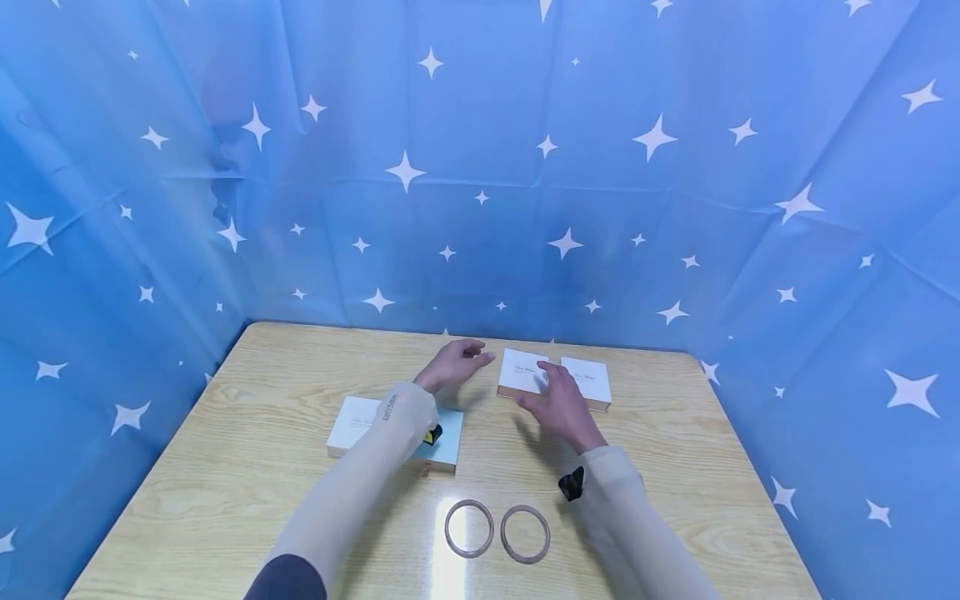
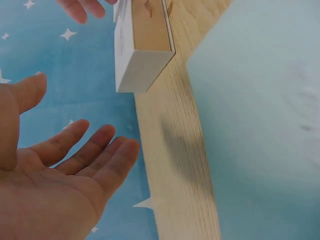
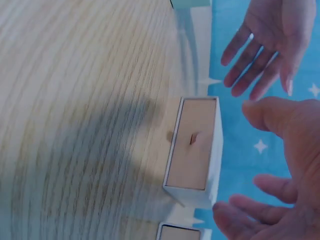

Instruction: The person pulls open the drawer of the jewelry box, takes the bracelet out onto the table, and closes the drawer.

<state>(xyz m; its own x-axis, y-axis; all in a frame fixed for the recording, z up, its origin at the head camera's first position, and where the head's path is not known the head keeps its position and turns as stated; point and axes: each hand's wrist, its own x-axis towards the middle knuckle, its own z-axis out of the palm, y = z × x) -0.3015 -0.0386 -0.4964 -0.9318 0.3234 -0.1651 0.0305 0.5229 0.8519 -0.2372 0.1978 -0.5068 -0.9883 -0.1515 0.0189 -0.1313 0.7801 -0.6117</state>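
Along the far side, and down the left and right, a blue curtain [image 1: 480, 125] with white stars hangs, likely to screen off the surroundings. It encloses a wood-grain desk [image 1: 667, 467], over which two arms in pale cloth, a left sleeve [image 1: 363, 475] and a right sleeve [image 1: 630, 517], extend from the near side.

Under the left sleeve, a near white box [image 1: 348, 421] and a pale-blue box [image 1: 447, 442] appear side by side; the cloth covers where they would meet, so I cannot tell whether they touch. Farther and to the right lie two white ones, the left far box [image 1: 522, 367] and the right far box [image 1: 592, 379], a narrow gap between them. All lie flat, presumably for stability, and the far pair turn their tan fronts [image 3: 195, 162] nearward, which would keep those within easy reach.

The left hand [image 1: 453, 364] is wide, fingers loosely extended and holding nothing, just left of the left far box. The right hand [image 1: 558, 404] is wide too, thumb away from gently bent fingers, over the pair's near side; whether a fingertip touches, I cannot tell.

Nearer, a left ring [image 1: 447, 529] and a right ring [image 1: 547, 534] lie flat, probably so they cannot roll. Smallest, a tab [image 3: 193, 138] juts from the left far box, seemingly as a pull.
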